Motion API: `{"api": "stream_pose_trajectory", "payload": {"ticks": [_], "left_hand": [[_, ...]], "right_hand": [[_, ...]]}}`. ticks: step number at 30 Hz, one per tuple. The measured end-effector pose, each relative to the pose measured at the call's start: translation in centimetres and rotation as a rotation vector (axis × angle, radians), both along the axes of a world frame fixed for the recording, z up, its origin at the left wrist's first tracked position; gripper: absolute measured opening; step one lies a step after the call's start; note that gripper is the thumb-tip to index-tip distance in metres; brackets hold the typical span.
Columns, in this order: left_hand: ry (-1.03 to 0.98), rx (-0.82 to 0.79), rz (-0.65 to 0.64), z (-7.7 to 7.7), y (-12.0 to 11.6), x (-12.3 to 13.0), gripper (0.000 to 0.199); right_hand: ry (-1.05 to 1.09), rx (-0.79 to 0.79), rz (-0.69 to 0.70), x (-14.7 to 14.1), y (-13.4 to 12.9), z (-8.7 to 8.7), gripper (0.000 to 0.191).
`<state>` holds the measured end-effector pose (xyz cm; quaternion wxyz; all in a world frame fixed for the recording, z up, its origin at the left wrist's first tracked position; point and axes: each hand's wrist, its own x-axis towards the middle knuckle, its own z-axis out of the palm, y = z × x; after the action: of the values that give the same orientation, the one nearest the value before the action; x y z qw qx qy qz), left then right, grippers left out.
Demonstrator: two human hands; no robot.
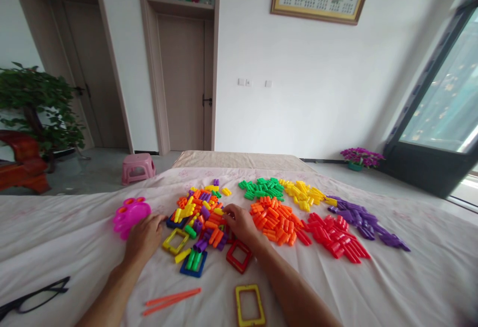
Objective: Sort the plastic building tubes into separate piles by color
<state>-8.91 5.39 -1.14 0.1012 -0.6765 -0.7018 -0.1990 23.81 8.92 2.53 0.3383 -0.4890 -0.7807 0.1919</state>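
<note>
My left hand (145, 240) lies beside a bright pink paw-shaped tray (129, 216), its fingers stretched toward a mixed pile of plastic building pieces (209, 220). Nothing shows in that hand. At the pile's right side, the fingers of my right hand (242, 225) are bent together on a small yellow plastic block (221, 212); part of the grip is hidden. Orange, purple, green and yellow pieces are jumbled in the pile. Square frames lie around its near edge: a yellow one (175, 242), a blue one (203, 266) under green tubes, and a red one (239, 268) by my right wrist.
Sorted heaps of green (263, 187), yellow (302, 193), orange (278, 220), red (339, 237) and purple pieces (360, 217) spread rightward. Nearer me are a yellow rectangular frame (239, 307), two orange sticks (172, 301) and black glasses (37, 297). A pink stool (138, 167) stands beyond the cloth-covered table.
</note>
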Motion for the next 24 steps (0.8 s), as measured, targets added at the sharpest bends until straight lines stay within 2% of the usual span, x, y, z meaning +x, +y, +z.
{"api": "stream_pose_trajectory", "payload": {"ticks": [4,8,12,17,20,22,24], "left_hand": [[0.000,-0.014,0.006,0.0,0.1,0.0,0.039],[-0.009,-0.017,0.012,0.0,0.1,-0.1,0.038],[-0.004,-0.018,0.002,-0.1,0.2,-0.2,0.039],[-0.017,-0.013,-0.003,-0.8,0.5,-0.6,0.040],[-0.017,-0.011,-0.013,-1.2,0.8,-0.9,0.038],[-0.012,-0.011,-0.026,-1.3,0.9,-1.1,0.038],[-0.008,-0.011,-0.027,-1.4,0.9,-1.1,0.039]], "right_hand": [[0.182,0.023,-0.063,0.6,0.8,-0.5,0.018],[0.458,-0.072,-0.153,2.5,1.9,-0.1,0.025],[0.843,-0.131,-0.319,7.4,3.5,1.0,0.036],[1.296,-0.079,-0.582,14.3,5.1,2.1,0.039],[1.380,-0.110,-0.624,15.6,5.1,2.1,0.044],[1.352,-0.141,-0.588,14.9,4.8,2.0,0.044],[1.242,-0.168,-0.493,13.1,4.3,2.1,0.042]]}}
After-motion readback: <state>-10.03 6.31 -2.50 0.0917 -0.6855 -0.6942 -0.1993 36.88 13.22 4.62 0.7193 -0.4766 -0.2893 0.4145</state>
